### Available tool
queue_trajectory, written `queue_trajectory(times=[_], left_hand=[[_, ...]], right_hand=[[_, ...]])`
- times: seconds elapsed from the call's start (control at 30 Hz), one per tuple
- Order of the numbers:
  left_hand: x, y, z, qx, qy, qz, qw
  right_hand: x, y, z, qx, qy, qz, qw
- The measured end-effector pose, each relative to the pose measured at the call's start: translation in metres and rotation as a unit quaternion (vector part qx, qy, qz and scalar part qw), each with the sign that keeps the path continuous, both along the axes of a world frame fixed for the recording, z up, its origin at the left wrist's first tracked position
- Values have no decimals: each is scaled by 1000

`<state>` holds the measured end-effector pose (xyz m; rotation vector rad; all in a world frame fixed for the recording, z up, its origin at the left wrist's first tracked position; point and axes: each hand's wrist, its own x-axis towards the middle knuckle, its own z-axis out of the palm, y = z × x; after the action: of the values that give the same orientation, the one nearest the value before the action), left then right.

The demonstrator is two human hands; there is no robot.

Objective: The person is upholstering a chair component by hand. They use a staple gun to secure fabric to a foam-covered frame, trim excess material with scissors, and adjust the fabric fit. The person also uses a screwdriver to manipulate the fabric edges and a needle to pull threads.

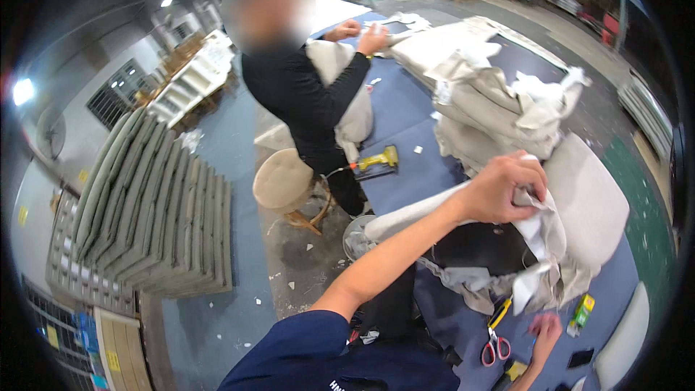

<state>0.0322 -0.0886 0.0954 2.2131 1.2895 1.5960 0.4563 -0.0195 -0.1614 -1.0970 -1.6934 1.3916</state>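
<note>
My left hand [505, 190] is closed on a gathered edge of light beige fabric [552, 228], lifting it above an upholstered chair part. The part's black underside [481, 252] faces up, with loose fabric and white lining hanging round it. Lower down, my right hand [546, 329] is low over the blue table, fingers bent and somewhat apart, with nothing visible in them. Beside it lie red-handled scissors [496, 347] and a yellow utility knife [499, 313]. On its other side is a small green and yellow box [582, 313].
A co-worker in black [304, 87] handles fabric at the table's far left. A yellow staple gun [380, 163] lies near them. Beige covers [499, 112] are heaped ahead, a padded panel [586, 199] at right. A round stool [286, 179] and stacked grey-green cushions [152, 210] stand left.
</note>
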Motion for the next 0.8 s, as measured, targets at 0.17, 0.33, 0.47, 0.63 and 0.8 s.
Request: queue_trajectory(times=[0.17,0.33,0.47,0.63,0.8], left_hand=[[-10,5,-15,-38,-16,24,999],[-14,-5,-4,-58,-6,60,996],[-8,-2,-4,-70,-33,41,996],[-5,-6,-6,-57,-41,24,997],[-12,-17,-8,-38,-22,-24,999]], right_hand=[[-122,-27,151,170,-36,-74,982],[-179,-37,200,369,-35,-61,927],[-190,-42,209,401,-74,-101,907],[-202,-49,212,395,-64,-104,911],[-210,-64,214,357,-68,-106,925]])
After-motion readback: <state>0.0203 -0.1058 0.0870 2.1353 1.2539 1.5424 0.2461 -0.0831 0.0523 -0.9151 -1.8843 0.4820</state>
